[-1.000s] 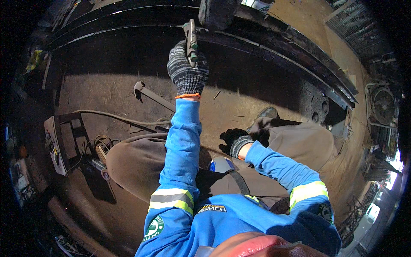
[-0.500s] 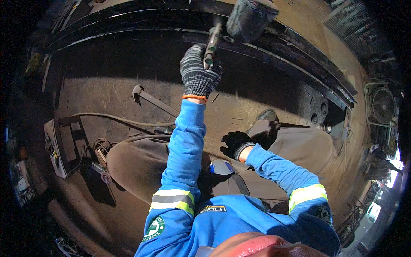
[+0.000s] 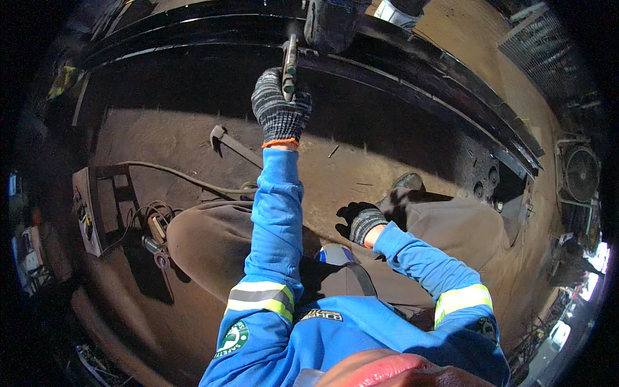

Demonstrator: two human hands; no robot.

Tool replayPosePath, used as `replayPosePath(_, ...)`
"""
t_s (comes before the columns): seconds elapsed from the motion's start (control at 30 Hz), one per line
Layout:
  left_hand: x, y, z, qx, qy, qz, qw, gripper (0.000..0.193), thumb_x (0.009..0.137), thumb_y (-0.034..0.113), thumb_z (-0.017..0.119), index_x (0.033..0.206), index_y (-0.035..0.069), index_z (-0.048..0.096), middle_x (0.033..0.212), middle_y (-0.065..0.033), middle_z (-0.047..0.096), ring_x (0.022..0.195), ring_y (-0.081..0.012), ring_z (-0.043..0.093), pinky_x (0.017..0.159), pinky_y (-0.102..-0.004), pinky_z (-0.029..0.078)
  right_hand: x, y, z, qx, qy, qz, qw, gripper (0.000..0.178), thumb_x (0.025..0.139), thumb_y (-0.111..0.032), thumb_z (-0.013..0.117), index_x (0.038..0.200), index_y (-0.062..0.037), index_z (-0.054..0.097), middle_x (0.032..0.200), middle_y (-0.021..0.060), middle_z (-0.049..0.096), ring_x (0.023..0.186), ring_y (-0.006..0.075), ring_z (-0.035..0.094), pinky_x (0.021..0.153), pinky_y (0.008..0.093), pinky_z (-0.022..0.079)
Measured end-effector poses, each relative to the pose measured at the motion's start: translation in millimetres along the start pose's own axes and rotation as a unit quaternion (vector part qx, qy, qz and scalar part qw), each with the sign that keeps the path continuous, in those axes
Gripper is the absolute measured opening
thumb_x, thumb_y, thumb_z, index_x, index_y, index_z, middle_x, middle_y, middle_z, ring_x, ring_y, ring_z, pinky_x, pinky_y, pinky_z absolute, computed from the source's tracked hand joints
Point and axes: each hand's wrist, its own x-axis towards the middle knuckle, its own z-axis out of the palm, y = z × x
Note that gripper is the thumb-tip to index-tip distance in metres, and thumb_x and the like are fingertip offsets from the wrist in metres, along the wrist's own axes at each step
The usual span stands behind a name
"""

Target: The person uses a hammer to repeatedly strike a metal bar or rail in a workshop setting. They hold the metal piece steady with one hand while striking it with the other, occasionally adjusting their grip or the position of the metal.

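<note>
Two gloved hands show, well apart. The left hand (image 3: 280,109) is raised on an outstretched blue sleeve and closed tight around the handles of a pair of pliers (image 3: 289,68) — their long axis runs nearly straight up the picture, nose pointing away from the person toward the dark steel beam (image 3: 419,71). The nose meets the beam just beside a dark block (image 3: 332,22) on it. The right hand (image 3: 359,219) rests low, below the beam, near the person's knee; fingers curled, whether it holds anything I cannot tell. A hammer (image 3: 235,147) lies on the dusty floor (image 3: 161,142) — below the beam, left of the raised sleeve.
</note>
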Motion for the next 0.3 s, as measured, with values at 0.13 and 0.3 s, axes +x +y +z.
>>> replayPosePath(0.13, 4.8, -6.9, -4.4, 0.008, 0.039, 0.005, 0.999, 0.033, 0.063, 0.015, 0.066, 0.093, 0.004, 0.058, 0.086, -0.0167, 0.058, 0.081, -0.033, 0.057, 0.076, -0.0378, 0.046, 0.6, -2.7, -4.8, 0.005, -0.018, 0.013, 1.0, 0.044, 0.081, -0.041, 0.047, 0.115, -0.0128, 0.052, 0.11, 0.0156, 0.054, 0.101, 0.0323, 0.052, 0.085, 0.0422, 0.041)
replayPosePath(0.3, 2.2, -8.3, 2.7, -0.002, 0.013, 0.02, 1.0, 0.037, 0.065, 0.017, 0.065, 0.1, 0.005, 0.057, 0.094, -0.0165, 0.058, 0.09, -0.0335, 0.056, 0.082, -0.0375, 0.045, 6.1, 0.4, 1.6, -0.008, -0.025, 0.02, 0.999, 0.045, 0.081, -0.041, 0.047, 0.115, -0.0127, 0.052, 0.112, 0.0152, 0.053, 0.102, 0.0323, 0.051, 0.086, 0.0418, 0.042)
